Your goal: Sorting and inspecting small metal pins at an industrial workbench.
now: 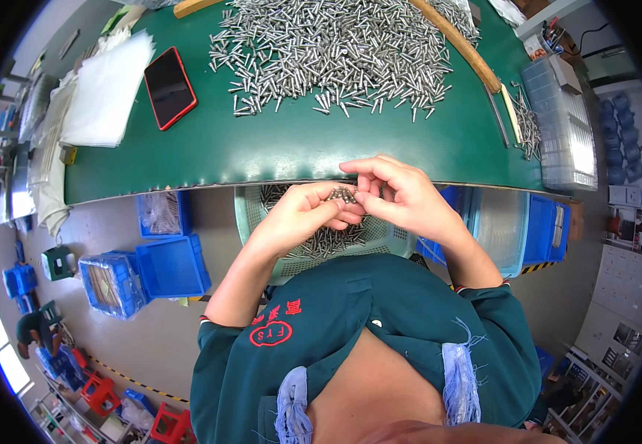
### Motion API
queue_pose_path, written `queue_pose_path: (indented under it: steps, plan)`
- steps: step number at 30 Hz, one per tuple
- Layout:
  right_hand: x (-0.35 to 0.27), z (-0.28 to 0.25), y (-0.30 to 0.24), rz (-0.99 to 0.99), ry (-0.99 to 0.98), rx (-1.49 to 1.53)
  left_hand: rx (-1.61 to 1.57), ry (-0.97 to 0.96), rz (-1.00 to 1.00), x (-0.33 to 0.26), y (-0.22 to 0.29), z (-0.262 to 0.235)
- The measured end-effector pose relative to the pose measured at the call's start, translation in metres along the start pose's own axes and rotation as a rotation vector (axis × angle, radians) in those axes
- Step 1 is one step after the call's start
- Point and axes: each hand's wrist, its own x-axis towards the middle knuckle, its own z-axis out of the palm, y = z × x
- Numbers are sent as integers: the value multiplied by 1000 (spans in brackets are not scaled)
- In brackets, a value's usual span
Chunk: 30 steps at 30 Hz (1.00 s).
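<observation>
Over the green basket [395, 243], small metal pieces [343, 195] in hand

Just above the basket's middle, the left hand [300, 214] is half closed, its fingers curled into a cup around a few of the pieces. Beside it, over the basket's right part, the right hand [407, 194] is partly closed, with its index finger reaching out and its thumb brought to the pieces; whether it grips one of its own, I cannot tell. More metal pieces, darker and screw-like, lie loose inside the basket, below both hands.

Left of the basket, on the floor, are an open blue bin [173, 266] and a plastic-wrapped bin [110, 285]. Right of the basket stand a pale teal bin [500, 233] and a blue container [544, 231].

Directly beyond the basket runs the green table [262, 152], its near edge covering the basket's far part. Farther beyond the basket, a broad pile of silver pins [343, 55] spreads over the tabletop. Beyond and left of the basket lie a red-edged phone [170, 87] and white sheets [108, 96]; beyond and right are a wooden strip [461, 44], a smaller heap of pins [526, 127] and clear plastic boxes [558, 126].

Farthest from the basket, across the floor to its left, are red stools [100, 392] and another person [34, 331] near blue crates [58, 366].
</observation>
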Motion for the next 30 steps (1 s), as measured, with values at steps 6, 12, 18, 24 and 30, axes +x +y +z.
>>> queue_pose_path:
  steps: [6,12,18,24,30]
  plan:
    - [0,3,-5,2,6,-58,39,13,21,-2,0,1]
    - [-1,5,-6,-69,23,-128,85,31,71,-3,0,1]
    - [-1,5,-6,-108,38,-197,117,28,88,-3,-1,0]
    - [1,8,-1,-87,50,-161,19,-4,36,0,-2,-5]
    - [4,13,-1,-212,94,-150,120,21,76,1,-8,-4]
